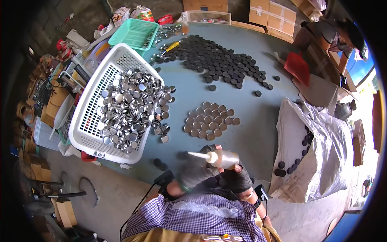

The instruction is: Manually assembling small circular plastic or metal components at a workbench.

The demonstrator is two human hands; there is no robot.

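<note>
I see right hand (238,178) holding bottle (225,159), left hand (196,172) blurred beside it, can't tell its grip; caps (208,119) farther out on counter (256,133)

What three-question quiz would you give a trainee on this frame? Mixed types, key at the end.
1. Multiple choice. What is heaped in the white basket?
(a) bottles
(b) silver caps
(c) gloves

2. True or false: the nozzle of the held bottle points toward the picture's right.

3. Compare. Which lies nearer the left hand: the flat cluster of caps on the table or the large spread of black discs?

Key: 1. b; 2. false, it points left; 3. the flat cluster of caps.
</note>
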